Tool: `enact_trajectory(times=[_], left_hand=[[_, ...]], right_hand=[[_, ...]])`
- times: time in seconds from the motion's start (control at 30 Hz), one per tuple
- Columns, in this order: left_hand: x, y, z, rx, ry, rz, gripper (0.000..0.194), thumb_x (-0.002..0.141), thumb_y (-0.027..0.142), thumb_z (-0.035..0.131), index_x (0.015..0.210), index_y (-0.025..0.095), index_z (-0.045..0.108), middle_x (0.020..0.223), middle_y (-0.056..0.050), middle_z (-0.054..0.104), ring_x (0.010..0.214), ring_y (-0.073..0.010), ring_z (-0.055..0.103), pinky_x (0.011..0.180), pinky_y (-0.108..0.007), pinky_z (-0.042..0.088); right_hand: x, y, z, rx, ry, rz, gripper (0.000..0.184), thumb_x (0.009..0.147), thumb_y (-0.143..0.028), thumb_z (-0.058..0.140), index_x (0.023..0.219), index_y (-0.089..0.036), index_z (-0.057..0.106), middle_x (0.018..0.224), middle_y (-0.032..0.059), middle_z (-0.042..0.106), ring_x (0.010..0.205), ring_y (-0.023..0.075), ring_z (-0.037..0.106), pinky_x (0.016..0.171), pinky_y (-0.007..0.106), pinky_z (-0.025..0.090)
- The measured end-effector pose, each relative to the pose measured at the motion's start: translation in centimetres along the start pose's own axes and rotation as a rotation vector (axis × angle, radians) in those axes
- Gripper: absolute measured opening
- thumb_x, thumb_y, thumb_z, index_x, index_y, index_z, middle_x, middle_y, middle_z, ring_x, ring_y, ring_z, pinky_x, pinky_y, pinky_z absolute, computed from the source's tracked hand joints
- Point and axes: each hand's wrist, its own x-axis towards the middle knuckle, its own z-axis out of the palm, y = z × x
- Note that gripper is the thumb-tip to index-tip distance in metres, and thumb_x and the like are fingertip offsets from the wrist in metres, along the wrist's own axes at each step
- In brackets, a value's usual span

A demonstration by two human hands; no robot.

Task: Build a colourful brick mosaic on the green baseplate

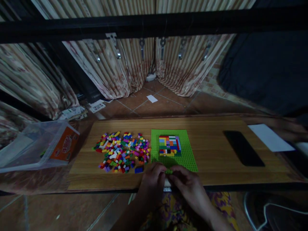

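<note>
Close to the table's front edge, my left hand (153, 179) and my right hand (190, 186) meet with fingertips pinched on a small lime-green toy brick (168, 172). Whether it is one brick or two joined is too small to tell. Just beyond my fingers lies a green studded baseplate (189, 160). A rectangular block of multicoloured bricks (169, 145) is built on it, with red, white, blue, yellow and black pieces. Left of the plate spreads a pile of loose coloured bricks (120, 150). A larger blue brick (139, 169) sits at its near edge, close to my left hand.
The low wooden table (209, 154) carries a black phone-like slab (243, 147) on its right. A white sheet (270, 137) lies past that, near a blurred person's arm (279, 126). At far left stands a clear plastic box (31, 160) with an orange label. Striped curtains hang behind.
</note>
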Motion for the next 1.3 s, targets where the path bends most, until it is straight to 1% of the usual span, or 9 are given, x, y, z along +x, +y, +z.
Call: enact_trajectory(times=[0.1,0.17,0.33,0.5,0.6,0.77,0.93,1.13,1.3], left_hand=[[0.2,0.2,0.3,0.017,0.015,-0.018,0.019,0.081,0.01,0.048,0.091,0.02,0.06,0.093,-0.004,0.064,0.086,-0.0162,0.062,0.077,-0.028,0.051],[0.4,0.0,0.5,0.045,0.039,-0.015,0.018,0.081,0.01,0.049,0.093,0.02,0.06,0.096,-0.005,0.064,0.09,-0.0168,0.061,0.081,-0.029,0.051],[1.1,-1.2,0.7,0.19,0.112,0.053,0.022,0.083,0.012,0.049,0.101,0.019,0.06,0.107,-0.008,0.062,0.103,-0.0194,0.059,0.092,-0.033,0.049],[2.1,-1.6,1.0,0.315,0.125,0.144,0.029,0.084,0.015,0.05,0.112,0.018,0.059,0.12,-0.011,0.055,0.112,-0.0237,0.053,0.097,-0.041,0.046],[2.7,-1.3,1.3,0.348,0.071,0.172,0.036,0.084,0.016,0.05,0.119,0.018,0.057,0.125,-0.013,0.051,0.112,-0.026,0.051,0.096,-0.044,0.045],[3.6,-0.6,2.1,0.368,-0.039,0.196,0.042,0.084,0.015,0.048,0.126,0.017,0.053,0.13,-0.014,0.047,0.116,-0.0281,0.046,0.098,-0.047,0.042],[3.7,-0.7,2.7,0.388,-0.07,0.221,0.046,0.086,0.016,0.045,0.131,0.017,0.049,0.135,-0.014,0.044,0.121,-0.0287,0.042,0.102,-0.047,0.038],[3.7,-0.6,2.8,0.441,-0.103,0.198,0.053,0.085,0.016,0.044,0.138,0.02,0.043,0.136,-0.015,0.043,0.12,-0.0303,0.041,0.1,-0.048,0.038],[4.0,0.3,3.3,0.56,-0.136,0.164,0.061,0.079,0.015,0.05,0.139,0.025,0.042,0.138,-0.015,0.043,0.118,-0.034,0.041,0.095,-0.051,0.039]], right_hand=[[1.0,1.6,-1.5,-0.009,0.172,-0.002,0.029,0.081,-0.041,0.059,0.102,-0.022,0.065,0.092,0.0037,0.069,0.085,0.0193,0.064,0.073,0.029,0.051],[2.2,2.5,-2.6,-0.019,0.283,-0.049,0.03,0.081,-0.043,0.06,0.102,-0.022,0.066,0.098,0.0052,0.068,0.091,0.0203,0.063,0.08,0.032,0.05],[5.2,3.4,-4.1,-0.08,0.429,-0.225,0.026,0.08,-0.043,0.062,0.095,-0.024,0.072,0.102,0.0069,0.063,0.098,0.0218,0.06,0.088,0.039,0.047],[6.0,3.3,-3.4,-0.107,0.433,-0.226,0.028,0.08,-0.044,0.062,0.098,-0.025,0.073,0.102,0.0065,0.06,0.099,0.0213,0.058,0.088,0.038,0.047],[6.1,3.2,-3.2,-0.15,0.44,-0.217,0.029,0.082,-0.045,0.06,0.1,-0.025,0.073,0.101,0.0065,0.06,0.098,0.021,0.058,0.088,0.037,0.048],[6.1,3.3,-3.3,-0.286,0.455,-0.263,0.03,0.087,-0.044,0.055,0.101,-0.025,0.073,0.101,0.0076,0.064,0.096,0.0214,0.059,0.087,0.038,0.049],[5.8,3.8,-3.0,-0.408,0.484,-0.301,0.031,0.089,-0.041,0.052,0.105,-0.024,0.072,0.104,0.009,0.065,0.099,0.0223,0.059,0.09,0.039,0.048],[5.9,3.1,-2.9,-0.363,0.429,-0.279,0.03,0.089,-0.038,0.051,0.105,-0.023,0.072,0.105,0.0085,0.066,0.097,0.021,0.062,0.089,0.036,0.05],[6.0,2.4,-3.0,-0.282,0.413,-0.214,0.029,0.085,-0.039,0.054,0.103,-0.022,0.071,0.102,0.0076,0.07,0.093,0.0218,0.065,0.085,0.037,0.051]])
